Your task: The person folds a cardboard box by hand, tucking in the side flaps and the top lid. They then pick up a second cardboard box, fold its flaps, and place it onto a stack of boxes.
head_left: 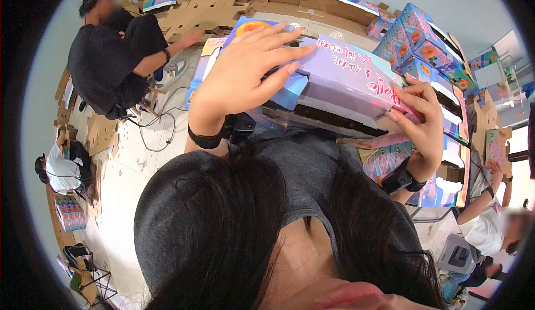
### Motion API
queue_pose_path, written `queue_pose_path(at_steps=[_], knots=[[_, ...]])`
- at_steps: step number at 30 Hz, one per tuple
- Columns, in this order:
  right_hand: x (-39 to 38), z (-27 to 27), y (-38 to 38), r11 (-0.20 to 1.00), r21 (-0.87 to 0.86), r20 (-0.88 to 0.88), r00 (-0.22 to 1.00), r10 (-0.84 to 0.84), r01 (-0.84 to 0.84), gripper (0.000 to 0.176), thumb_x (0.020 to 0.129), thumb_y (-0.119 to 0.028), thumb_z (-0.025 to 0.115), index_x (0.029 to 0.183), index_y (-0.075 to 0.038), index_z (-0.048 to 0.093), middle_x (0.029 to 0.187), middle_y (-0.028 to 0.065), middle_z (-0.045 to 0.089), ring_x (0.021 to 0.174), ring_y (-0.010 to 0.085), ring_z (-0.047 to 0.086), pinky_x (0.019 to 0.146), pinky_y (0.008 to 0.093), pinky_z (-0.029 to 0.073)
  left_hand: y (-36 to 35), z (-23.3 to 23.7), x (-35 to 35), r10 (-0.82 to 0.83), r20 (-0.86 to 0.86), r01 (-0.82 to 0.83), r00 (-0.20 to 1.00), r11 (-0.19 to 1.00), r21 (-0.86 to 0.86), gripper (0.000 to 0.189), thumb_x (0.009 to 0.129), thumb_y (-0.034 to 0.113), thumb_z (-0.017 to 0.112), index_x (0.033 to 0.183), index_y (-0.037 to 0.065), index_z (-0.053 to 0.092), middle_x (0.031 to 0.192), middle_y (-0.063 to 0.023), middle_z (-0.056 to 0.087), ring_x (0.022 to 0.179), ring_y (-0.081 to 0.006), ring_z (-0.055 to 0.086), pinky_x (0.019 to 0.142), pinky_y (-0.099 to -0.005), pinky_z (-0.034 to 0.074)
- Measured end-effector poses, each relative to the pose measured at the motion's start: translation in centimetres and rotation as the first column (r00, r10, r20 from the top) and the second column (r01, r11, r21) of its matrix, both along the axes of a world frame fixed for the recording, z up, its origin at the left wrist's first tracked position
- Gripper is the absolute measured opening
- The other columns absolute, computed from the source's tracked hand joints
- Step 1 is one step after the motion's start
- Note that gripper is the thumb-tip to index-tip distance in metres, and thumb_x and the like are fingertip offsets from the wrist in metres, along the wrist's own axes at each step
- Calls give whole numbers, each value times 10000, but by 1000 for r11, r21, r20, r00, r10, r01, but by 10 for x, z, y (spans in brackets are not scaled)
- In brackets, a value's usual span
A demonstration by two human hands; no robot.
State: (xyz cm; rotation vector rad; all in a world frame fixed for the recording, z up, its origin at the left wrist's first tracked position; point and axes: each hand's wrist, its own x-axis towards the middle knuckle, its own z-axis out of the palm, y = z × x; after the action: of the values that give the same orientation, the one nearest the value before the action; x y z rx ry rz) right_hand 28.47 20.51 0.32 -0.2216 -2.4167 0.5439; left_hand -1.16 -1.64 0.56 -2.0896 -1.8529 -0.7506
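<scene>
A printed cardboard box (345,84), purple and blue with pink lettering and peach pictures, lies across in front of my chest. On its long near side there is a dark gap where the cardboard does not meet. My left hand (251,67) rests on the left part of the box, fingers spread and stretched out flat. At the right end, my right hand (418,109) has its fingers bent over the edge and its thumb on the near side, gripping the cardboard. What is inside the box is hidden.
Finished-looking printed boxes (415,31) are stacked at the right, close to my right arm. Flattened brown cardboard (206,11) lies at the back. A seated person in black (106,59) is at the left, near a black cable (153,143). Other people work at both sides.
</scene>
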Motion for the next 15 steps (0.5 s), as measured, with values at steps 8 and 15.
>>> queue_pose_path(at_steps=[8,15], knots=[[-6,3,1,999,-26,21,999,-28,29,473,669,-104,866,1120,-10,760,943,95,599,979,241,606,1112,460,422,19,-11,-1,85,1,-84,996,981,174,304,964,172,571,1222,89,709,1289,-95,684,1256,-301,606,1047,-406,465],[-10,2,10,999,-32,19,1000,-17,18,451,692,-99,857,1120,-1,753,933,98,596,938,228,614,1121,457,420,40,-23,-1,185,-4,-177,983,946,270,250,974,204,584,1143,100,735,1163,-82,731,1150,-277,667,969,-396,511]])
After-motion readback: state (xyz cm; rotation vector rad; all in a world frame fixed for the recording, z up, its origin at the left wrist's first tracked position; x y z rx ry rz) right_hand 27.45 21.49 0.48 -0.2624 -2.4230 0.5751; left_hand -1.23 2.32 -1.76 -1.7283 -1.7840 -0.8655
